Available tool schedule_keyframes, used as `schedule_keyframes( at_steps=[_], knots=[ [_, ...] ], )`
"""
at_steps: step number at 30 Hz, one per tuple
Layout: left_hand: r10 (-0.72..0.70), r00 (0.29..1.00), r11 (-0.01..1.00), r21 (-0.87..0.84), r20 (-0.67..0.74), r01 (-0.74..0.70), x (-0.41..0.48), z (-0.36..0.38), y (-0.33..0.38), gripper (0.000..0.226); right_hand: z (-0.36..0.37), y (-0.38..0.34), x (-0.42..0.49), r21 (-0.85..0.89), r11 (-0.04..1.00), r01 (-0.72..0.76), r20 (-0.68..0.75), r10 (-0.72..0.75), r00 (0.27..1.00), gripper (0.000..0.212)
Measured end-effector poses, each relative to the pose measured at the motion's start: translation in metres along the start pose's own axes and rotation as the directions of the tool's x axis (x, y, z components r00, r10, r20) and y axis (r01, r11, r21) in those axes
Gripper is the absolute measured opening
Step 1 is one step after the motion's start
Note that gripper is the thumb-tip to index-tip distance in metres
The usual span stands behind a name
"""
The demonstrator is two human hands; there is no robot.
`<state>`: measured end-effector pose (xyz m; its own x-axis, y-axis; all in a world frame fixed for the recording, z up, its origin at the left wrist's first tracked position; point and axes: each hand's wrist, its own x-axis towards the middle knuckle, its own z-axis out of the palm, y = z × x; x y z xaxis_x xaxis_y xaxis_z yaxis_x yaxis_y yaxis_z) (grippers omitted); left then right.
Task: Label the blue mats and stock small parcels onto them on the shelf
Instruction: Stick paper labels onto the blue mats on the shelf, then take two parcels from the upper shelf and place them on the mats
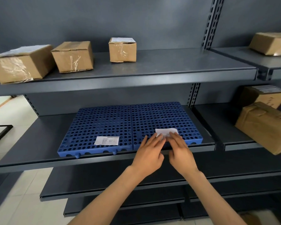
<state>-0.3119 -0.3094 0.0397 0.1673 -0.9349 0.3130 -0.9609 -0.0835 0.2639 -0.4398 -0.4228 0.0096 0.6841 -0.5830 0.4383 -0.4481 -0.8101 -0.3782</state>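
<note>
Two blue perforated mats lie side by side on the middle shelf [39,153]. The left mat [96,125] carries a white label [107,140] flat near its front edge. On the right mat [161,117] lies a second white label [165,131], near the front. My left hand [150,151] and my right hand [180,151] rest with flat, spread fingers on this label's lower edge, pressing it down. Its far half shows; the near half is hidden under my fingers. Three small cardboard parcels stand on the upper shelf: one at the left [21,64], one in the middle [73,56], one further right [122,49].
A neighbouring shelf bay at the right holds more brown parcels: one up high [271,43], one at mid level [263,96] and a paper-wrapped one [264,127] jutting over the shelf front. Lower dark shelves [104,184] stick out below my arms. Tiled floor [15,111] lies at the left.
</note>
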Motion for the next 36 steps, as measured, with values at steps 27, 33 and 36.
schedule_keyframes(
  at_steps=[27, 33, 36],
  knots=[
    [-0.056, 0.939, 0.997, -0.066, -0.339, 0.035, -0.044, -0.093, -0.044, 0.048, -0.041, -0.146, 0.043, 0.071, 0.932, 0.357, -0.108, -0.348, 0.931, 0.056],
    [-0.002, 0.847, 1.000, 0.000, -0.531, 0.002, -0.085, -0.211, -0.079, 0.042, -0.070, -0.252, 0.078, 0.178, 0.820, 0.544, -0.166, -0.520, 0.838, 0.056],
    [0.075, 0.766, 0.995, 0.093, -0.638, -0.020, -0.098, -0.273, -0.098, 0.042, -0.089, -0.299, 0.104, 0.161, 0.785, 0.598, -0.224, -0.561, 0.797, 0.057]
  ],
)
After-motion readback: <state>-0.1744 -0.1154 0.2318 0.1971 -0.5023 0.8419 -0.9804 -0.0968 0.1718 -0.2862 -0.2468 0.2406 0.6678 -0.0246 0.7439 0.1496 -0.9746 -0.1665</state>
